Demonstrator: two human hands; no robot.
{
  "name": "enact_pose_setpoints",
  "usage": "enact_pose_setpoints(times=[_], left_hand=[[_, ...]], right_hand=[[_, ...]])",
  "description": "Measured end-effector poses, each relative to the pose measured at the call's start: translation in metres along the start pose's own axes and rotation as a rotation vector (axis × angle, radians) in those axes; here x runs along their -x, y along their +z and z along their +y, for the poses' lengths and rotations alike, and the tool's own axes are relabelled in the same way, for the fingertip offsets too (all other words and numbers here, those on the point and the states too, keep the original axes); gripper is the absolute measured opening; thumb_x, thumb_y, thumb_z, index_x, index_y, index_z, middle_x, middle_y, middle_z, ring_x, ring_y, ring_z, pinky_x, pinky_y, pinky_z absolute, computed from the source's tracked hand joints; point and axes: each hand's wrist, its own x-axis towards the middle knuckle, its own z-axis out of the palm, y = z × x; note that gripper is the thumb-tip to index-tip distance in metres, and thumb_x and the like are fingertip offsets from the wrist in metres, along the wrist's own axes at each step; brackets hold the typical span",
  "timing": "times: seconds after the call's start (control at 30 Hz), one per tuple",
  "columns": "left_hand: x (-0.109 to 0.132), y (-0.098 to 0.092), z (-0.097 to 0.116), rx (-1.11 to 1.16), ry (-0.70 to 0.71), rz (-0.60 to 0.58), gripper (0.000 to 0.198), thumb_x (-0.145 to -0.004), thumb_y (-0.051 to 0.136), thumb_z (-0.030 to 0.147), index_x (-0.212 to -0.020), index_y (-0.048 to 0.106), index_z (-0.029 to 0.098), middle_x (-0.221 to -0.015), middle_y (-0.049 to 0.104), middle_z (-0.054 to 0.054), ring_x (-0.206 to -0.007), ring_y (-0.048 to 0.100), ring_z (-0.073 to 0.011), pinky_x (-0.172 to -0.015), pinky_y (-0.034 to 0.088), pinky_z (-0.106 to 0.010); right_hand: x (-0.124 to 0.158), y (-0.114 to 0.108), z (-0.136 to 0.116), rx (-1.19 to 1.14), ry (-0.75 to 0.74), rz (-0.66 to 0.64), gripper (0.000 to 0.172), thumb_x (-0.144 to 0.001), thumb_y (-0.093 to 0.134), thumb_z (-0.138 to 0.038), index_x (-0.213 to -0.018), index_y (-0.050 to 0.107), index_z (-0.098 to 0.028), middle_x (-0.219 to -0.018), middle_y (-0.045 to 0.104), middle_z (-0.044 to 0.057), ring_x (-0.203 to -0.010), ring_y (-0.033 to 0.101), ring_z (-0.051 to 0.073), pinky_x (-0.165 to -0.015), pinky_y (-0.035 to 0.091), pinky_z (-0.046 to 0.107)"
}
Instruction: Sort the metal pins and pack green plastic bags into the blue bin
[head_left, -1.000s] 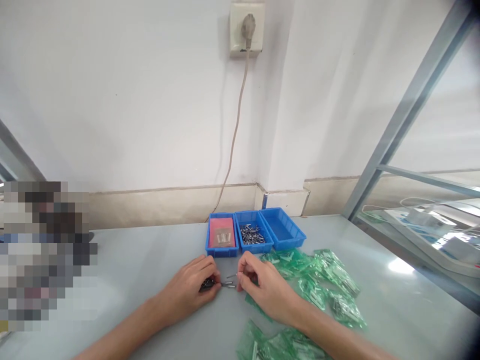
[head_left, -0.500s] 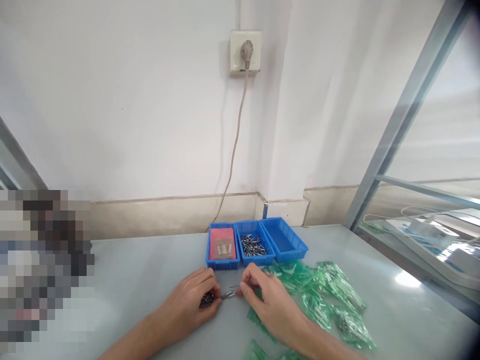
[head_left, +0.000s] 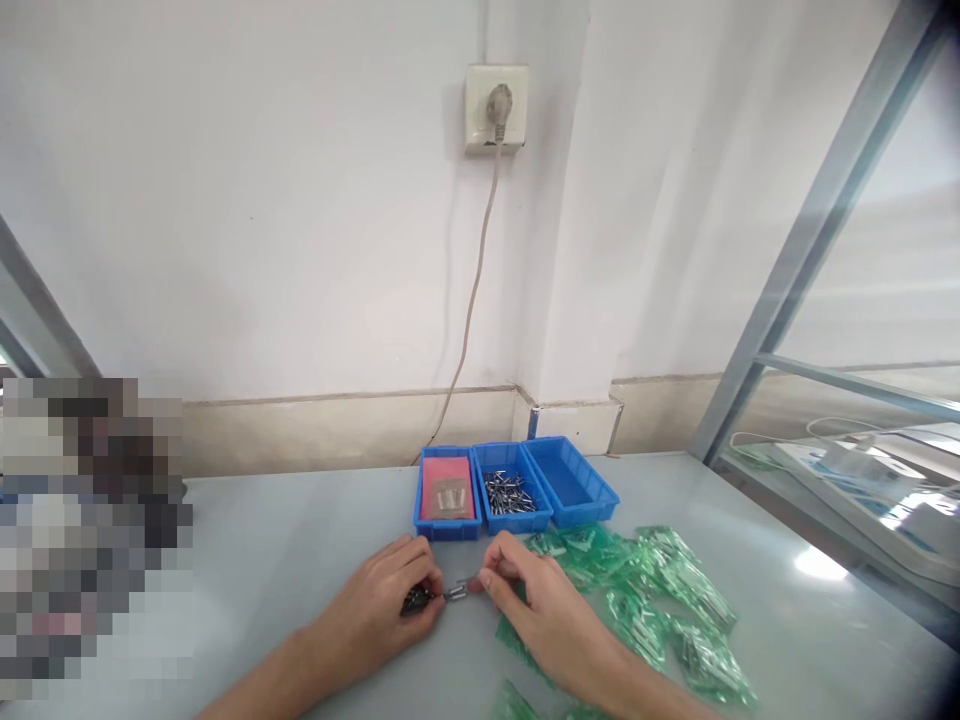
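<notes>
My left hand (head_left: 390, 588) is closed around a bunch of small dark metal pins (head_left: 416, 600). A few silvery pins (head_left: 456, 593) stick out past its thumb and forefinger toward the right. Facing it, my right hand (head_left: 529, 592) is closed in a pinch at the ends of these pins, with a thin metal pin showing at its fingertips. Both hands are low over the table, just in front of the blue trays. The middle blue tray (head_left: 517, 522) holds a heap of similar metal pins (head_left: 508, 493).
The left blue tray (head_left: 448, 531) contains a pink sheet (head_left: 435, 475) and a small clear bag of pieces. To its far right sits another blue tray (head_left: 574, 482). Green plastic bags (head_left: 637, 590) with metal parts lie beside my right hand. A metal post (head_left: 795, 250) rises at right.
The silvery pins between my hands have shifted slightly, and my right fingertips sit closer to them. My left hand keeps its hold. The view has moved a little.
</notes>
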Motion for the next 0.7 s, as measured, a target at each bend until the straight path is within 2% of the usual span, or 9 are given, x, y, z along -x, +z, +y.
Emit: enact_pose_setpoints(times=[0.07,0.2,0.3,0.37,0.47,0.6,0.7], left_hand=[[-0.0001,-0.0001,0.0001,-0.001,-0.004,0.000,0.012,-0.092,0.062,0.010,-0.093,0.060,0.022,-0.093,0.065,-0.002,-0.088,0.062,-0.0188,-0.076,0.047,-0.029],[0.0000,0.0001,-0.0004,0.003,-0.006,-0.003,0.012,-0.093,0.062,0.010,-0.093,0.060,0.022,-0.094,0.065,-0.002,-0.089,0.062,-0.0189,-0.077,0.047,-0.029],[0.0003,0.0010,-0.0011,0.004,-0.005,0.003,0.013,-0.092,0.063,0.010,-0.093,0.060,0.022,-0.093,0.065,-0.001,-0.089,0.062,-0.0186,-0.077,0.047,-0.029],[0.0008,0.0015,-0.0014,0.002,-0.002,0.009,0.013,-0.092,0.063,0.009,-0.093,0.060,0.022,-0.093,0.065,-0.001,-0.088,0.062,-0.0184,-0.076,0.047,-0.028],[0.0014,0.0017,-0.0016,0.004,0.007,0.010,0.014,-0.092,0.064,0.009,-0.094,0.061,0.022,-0.093,0.065,-0.001,-0.088,0.063,-0.0184,-0.076,0.047,-0.028],[0.0012,0.0014,-0.0017,0.003,0.005,0.009,0.013,-0.093,0.062,0.010,-0.093,0.061,0.023,-0.093,0.065,-0.002,-0.087,0.063,-0.0185,-0.076,0.047,-0.028],[0.0004,0.0008,-0.0015,0.010,0.005,0.004,0.011,-0.094,0.061,0.011,-0.093,0.061,0.023,-0.093,0.065,-0.002,-0.087,0.063,-0.0188,-0.076,0.047,-0.029]], right_hand=[[0.0011,0.0009,-0.0003,0.004,-0.008,-0.043,0.020,-0.109,0.050,-0.038,-0.097,0.061,-0.025,-0.086,0.073,-0.001,-0.084,0.064,0.021,-0.074,0.043,0.030],[0.0015,0.0016,0.0011,-0.003,-0.005,-0.009,0.024,-0.109,0.050,-0.039,-0.094,0.060,-0.024,-0.082,0.070,-0.001,-0.079,0.062,0.020,-0.070,0.041,0.030],[0.0013,0.0014,0.0015,-0.057,-0.007,-0.051,0.025,-0.110,0.050,-0.041,-0.096,0.061,-0.024,-0.079,0.069,-0.002,-0.076,0.062,0.019,-0.068,0.041,0.029],[0.0016,0.0014,0.0007,-0.049,-0.002,-0.072,0.024,-0.110,0.050,-0.041,-0.098,0.063,-0.024,-0.081,0.069,-0.001,-0.079,0.062,0.020,-0.070,0.042,0.029],[0.0024,0.0021,-0.0004,0.025,0.024,-0.023,0.023,-0.109,0.052,-0.040,-0.096,0.063,-0.024,-0.087,0.071,0.000,-0.089,0.062,0.023,-0.079,0.043,0.031],[0.0032,0.0040,-0.0002,0.030,0.015,-0.050,0.022,-0.109,0.051,-0.039,-0.097,0.063,-0.025,-0.090,0.073,0.001,-0.092,0.062,0.024,-0.080,0.043,0.032],[0.0037,0.0045,-0.0009,0.043,0.034,-0.018,0.020,-0.108,0.052,-0.037,-0.096,0.063,-0.025,-0.092,0.075,0.001,-0.096,0.063,0.025,-0.084,0.044,0.034]])
